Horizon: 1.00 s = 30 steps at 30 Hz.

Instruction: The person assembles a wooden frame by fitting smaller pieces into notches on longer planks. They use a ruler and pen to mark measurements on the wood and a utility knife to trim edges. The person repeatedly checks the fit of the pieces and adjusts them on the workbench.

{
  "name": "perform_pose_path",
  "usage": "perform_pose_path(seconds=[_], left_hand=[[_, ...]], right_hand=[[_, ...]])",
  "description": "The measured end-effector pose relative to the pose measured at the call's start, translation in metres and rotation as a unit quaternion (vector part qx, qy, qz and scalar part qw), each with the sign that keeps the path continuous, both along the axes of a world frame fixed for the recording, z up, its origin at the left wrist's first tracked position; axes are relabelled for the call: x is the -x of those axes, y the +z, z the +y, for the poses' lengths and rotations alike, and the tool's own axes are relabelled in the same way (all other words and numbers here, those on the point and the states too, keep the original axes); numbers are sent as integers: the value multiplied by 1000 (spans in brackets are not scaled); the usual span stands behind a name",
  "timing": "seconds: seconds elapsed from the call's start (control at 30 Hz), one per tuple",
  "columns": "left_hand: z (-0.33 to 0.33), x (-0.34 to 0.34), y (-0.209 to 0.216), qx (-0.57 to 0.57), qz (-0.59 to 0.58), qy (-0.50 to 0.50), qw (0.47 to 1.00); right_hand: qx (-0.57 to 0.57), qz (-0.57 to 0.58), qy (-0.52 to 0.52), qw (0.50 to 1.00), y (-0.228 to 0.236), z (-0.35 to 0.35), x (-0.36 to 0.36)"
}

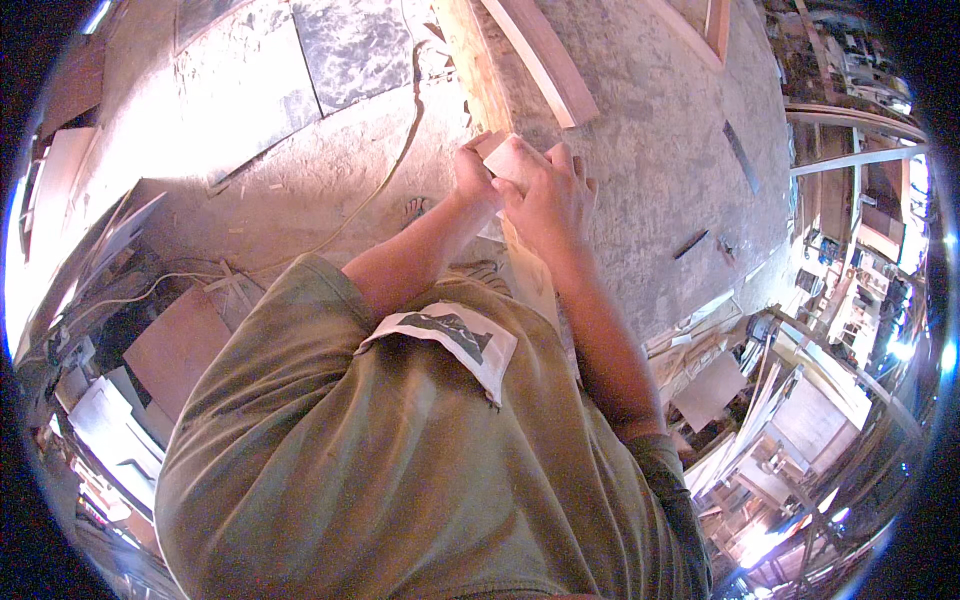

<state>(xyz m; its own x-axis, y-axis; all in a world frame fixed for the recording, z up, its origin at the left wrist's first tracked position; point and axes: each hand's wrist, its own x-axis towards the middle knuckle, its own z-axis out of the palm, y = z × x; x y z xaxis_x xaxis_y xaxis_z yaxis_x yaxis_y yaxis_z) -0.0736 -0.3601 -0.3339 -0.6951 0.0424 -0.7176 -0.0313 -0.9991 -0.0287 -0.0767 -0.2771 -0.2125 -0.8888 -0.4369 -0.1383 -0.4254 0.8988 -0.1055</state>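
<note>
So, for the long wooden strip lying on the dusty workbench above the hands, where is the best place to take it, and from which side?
Probably near its closer end. The long wooden strip lies flat on the workbench, that end pointing toward both hands, the left hand and right hand, which hold a small wood block. Come from above and pinch across its narrow width, since both long edges are free.

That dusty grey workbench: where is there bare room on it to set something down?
The broad middle of the dusty grey workbench is bare, between the long pale wooden plank at its far left and the thin dark strip towards the right. It is crowded at the near edge, where both hands, left hand and right hand, grip a small pale wooden block.
</note>
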Motion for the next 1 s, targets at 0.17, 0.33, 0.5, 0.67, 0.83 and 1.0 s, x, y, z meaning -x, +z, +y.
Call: perform_pose_path(seconds=[0.17, 0.33, 0.5, 0.67, 0.83, 1.0], left_hand=[[3, 5, -28, 15, -15, 27, 999], [6, 0, -43, 24, -20, 14, 999], [12, -8, -69, 228, 15, -27, 973], [3, 5, -56, 129, -37, -1, 991], [0, 2, -96, 56, 163, 33, 985], [-26, 8, -162, 420, 88, -51, 902]], right_hand=[[3, -32, 20, 999, -6, 30, 0], [9, -65, -5, 998, -8, 87, -25], [-78, -72, -29, 994, 6, 129, -56], [-81, -62, -60, 993, 1, 196, -97], [-120, -93, -112, 982, 12, 290, -147], [-151, -153, -164, 963, 49, 362, -116]])
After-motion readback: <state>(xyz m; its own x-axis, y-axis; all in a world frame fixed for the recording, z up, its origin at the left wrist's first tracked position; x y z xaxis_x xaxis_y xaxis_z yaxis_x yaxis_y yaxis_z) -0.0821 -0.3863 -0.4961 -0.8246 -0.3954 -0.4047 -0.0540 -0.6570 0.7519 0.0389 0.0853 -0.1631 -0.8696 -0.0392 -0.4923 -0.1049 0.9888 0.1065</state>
